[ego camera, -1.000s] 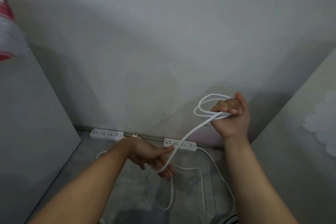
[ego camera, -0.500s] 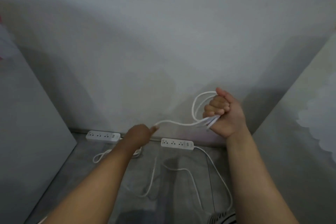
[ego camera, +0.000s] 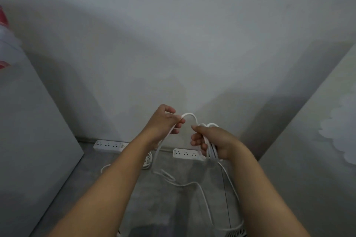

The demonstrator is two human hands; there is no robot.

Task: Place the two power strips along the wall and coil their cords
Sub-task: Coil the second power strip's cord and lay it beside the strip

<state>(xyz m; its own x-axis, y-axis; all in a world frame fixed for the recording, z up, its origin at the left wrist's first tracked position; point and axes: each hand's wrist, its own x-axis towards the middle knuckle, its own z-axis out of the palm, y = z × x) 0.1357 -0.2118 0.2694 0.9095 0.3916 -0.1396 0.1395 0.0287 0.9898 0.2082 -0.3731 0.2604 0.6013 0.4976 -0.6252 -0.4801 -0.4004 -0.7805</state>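
Observation:
Two white power strips lie on the grey floor against the wall: the left strip and the right strip, partly hidden behind my right hand. My right hand is closed around several loops of the right strip's white cord. My left hand pinches the same cord just left of the loops, and an arch of cord joins the two hands. The rest of this cord trails loose over the floor below. The left strip's cord lies bunched behind my left forearm.
A pale wall rises behind the strips. A grey panel borders the floor on the left and a light panel with a white cloud shape on the right. The grey floor strip between them is narrow.
My left hand rose from near the floor, carrying the cord up to my right hand. My right hand lowered a little, still holding the loops. The hands now sit close together.

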